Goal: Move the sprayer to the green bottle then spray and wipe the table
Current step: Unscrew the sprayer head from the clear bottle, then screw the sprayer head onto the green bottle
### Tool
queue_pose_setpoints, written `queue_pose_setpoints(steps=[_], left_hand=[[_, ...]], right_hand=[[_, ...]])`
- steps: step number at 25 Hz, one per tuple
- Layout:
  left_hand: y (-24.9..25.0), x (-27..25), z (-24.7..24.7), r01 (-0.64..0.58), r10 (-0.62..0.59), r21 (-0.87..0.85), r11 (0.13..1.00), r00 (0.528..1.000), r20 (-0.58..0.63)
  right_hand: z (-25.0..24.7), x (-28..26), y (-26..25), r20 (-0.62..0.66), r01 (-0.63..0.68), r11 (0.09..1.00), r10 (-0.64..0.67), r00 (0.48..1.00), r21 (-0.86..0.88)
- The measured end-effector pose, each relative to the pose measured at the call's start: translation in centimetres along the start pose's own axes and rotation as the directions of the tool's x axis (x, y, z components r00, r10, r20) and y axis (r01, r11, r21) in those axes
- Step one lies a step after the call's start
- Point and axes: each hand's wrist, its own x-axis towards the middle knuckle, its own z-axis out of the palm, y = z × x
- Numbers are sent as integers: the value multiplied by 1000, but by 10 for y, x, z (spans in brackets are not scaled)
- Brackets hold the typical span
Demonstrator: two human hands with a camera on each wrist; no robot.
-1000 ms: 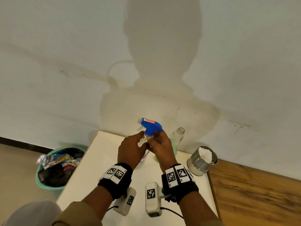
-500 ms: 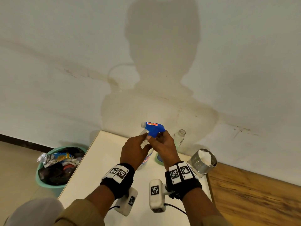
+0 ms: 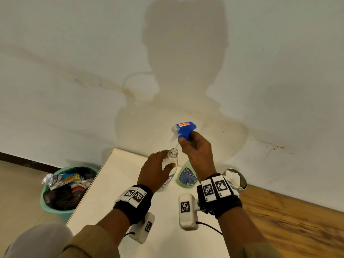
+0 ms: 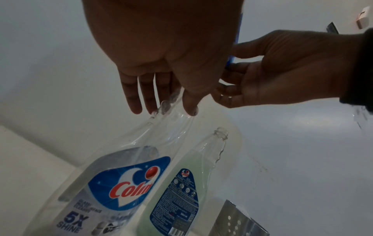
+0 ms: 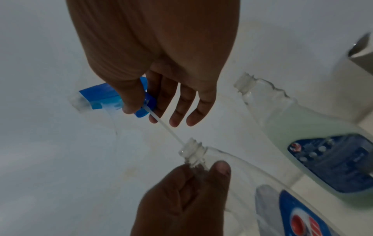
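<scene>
My right hand (image 3: pixel 195 151) pinches the blue sprayer (image 3: pixel 184 130) between thumb and fingers and holds it above the clear bottle (image 3: pixel 170 161). The sprayer's thin white dip tube (image 5: pixel 167 129) still runs down into that bottle's open mouth (image 5: pixel 193 151). Below the mouth, my left hand (image 3: pixel 156 170) grips the clear bottle's neck and keeps it standing on the white table (image 3: pixel 111 183). Just right of it stands the green bottle (image 3: pixel 187 176), uncapped, its open neck (image 4: pixel 221 133) free. My right wrist hides its top in the head view.
A metal tin (image 3: pixel 235 178) with something white inside stands at the table's back right corner, close to the green bottle. A green bin (image 3: pixel 55 192) full of rubbish sits on the floor left of the table. The wall rises directly behind.
The sprayer has come off the clear bottle and risen up and to the right in my right hand. My left hand now grips the bare neck.
</scene>
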Motion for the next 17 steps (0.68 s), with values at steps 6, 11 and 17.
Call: queue_pose_setpoints(steps=[6,11,17], left_hand=[[-11,5,6,-29,30,-18,999,1000,3],[-7,6,2,-20,20,-29,999,999,27],[11,6,-16,-210,216,63,976,971,-99]], right_hand=[[-12,6,-31,-72,86,996,-85,994,16],[-27,5,-60,-124,131,989,-122,985,67],[-61,3,-96,-203,189,964,-150,968,189]])
